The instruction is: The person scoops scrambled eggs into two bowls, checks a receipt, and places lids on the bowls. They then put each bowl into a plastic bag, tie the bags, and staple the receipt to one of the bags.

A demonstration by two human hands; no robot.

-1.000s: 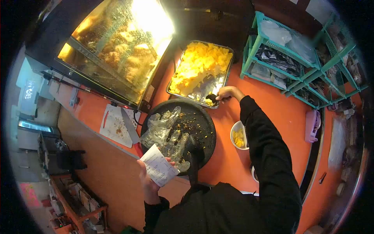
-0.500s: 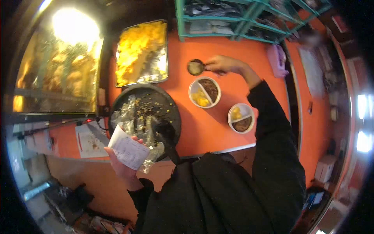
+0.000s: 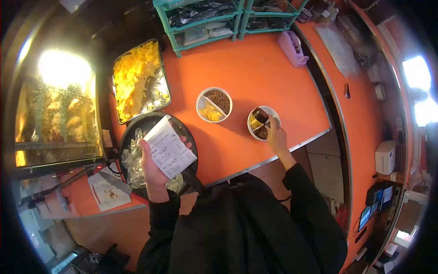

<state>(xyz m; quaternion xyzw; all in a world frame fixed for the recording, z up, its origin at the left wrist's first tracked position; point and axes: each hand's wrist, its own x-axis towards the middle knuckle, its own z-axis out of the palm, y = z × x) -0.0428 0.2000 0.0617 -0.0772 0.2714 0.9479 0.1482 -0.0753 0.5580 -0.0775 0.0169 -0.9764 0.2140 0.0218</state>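
My left hand [image 3: 157,171] holds a printed white receipt [image 3: 171,148] over a dark round pan [image 3: 187,130] with crumpled clear plastic in it. My right hand [image 3: 276,138] grips a small dark cup [image 3: 260,115] at the rim of the right white divided bowl [image 3: 272,111], which has yellow and dark brown food in its two sections. Just left of it stands another divided bowl [image 3: 213,105], with yellow chunks in one half and brown shreds in the other. Part of the right bowl is hidden by the cup and fingers.
A metal tray [image 3: 159,96] of yellow food lies at the back left, beside a lit glass cabinet [image 3: 59,114]. Green shelves [image 3: 205,39] and a pink tape dispenser [image 3: 292,49] stand at the back. A white sheet [image 3: 108,191] lies at the left.
My right hand has brought the dark cup from behind the left bowl to the right bowl. The receipt has turned to face me more, over the pan. The whole view has shifted.
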